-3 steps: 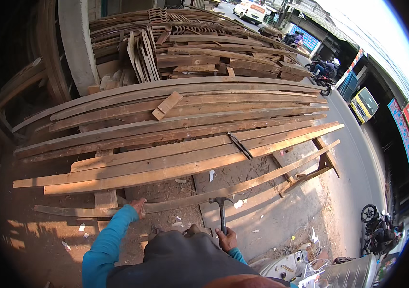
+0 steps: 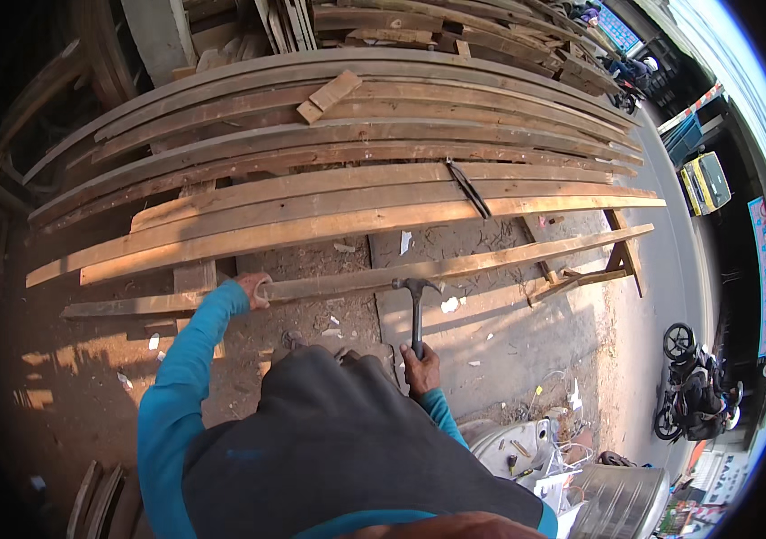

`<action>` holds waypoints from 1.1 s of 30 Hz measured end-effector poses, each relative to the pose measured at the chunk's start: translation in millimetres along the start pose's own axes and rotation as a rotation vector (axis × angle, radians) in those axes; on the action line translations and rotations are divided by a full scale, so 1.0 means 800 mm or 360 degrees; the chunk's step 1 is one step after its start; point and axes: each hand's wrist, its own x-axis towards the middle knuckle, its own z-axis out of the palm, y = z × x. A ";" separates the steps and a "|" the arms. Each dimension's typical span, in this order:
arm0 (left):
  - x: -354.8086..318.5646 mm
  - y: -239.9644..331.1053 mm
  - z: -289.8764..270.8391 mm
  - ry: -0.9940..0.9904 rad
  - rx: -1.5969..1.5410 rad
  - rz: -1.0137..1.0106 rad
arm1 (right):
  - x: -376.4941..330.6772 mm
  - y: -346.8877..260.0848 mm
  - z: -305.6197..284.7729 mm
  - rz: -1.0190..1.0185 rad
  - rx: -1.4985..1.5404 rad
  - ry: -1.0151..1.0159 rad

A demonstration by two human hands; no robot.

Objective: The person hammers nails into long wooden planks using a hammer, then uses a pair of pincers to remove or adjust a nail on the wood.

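Plank: I see the long plank (image 2: 455, 268) running across frame centre, resting on a trestle (image 2: 621, 260) at right.
Left hand (image 2: 252, 289): fingers closed on the plank, steadying it.
Right hand (image 2: 420, 368): fingers wrapped round the claw hammer (image 2: 416, 301), head on the plank.
Behind: stacked boards (image 2: 356, 171).

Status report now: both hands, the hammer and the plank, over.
Left hand grips the long thin plank. Right hand holds the claw hammer, head at the plank's edge. Pliers-like tool lies on the stacked boards behind, apart.
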 end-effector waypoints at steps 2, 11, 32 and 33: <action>0.016 0.023 0.063 0.0047 -0.0004 0.0024 | -0.011 -0.011 -0.050 -0.0041 -0.0228 -0.0009; 0.093 -0.039 0.033 0.0418 0.0158 -0.0142 | 0.012 -0.046 -0.016 -0.0297 -0.0114 -0.0171; 0.098 -0.014 0.060 0.0547 0.0467 -0.0252 | -0.005 -0.099 0.143 -0.0778 -0.1147 -0.0085; 0.097 -0.012 0.063 0.0514 0.0455 -0.0242 | -0.003 -0.090 0.141 -0.0787 -0.1166 -0.0092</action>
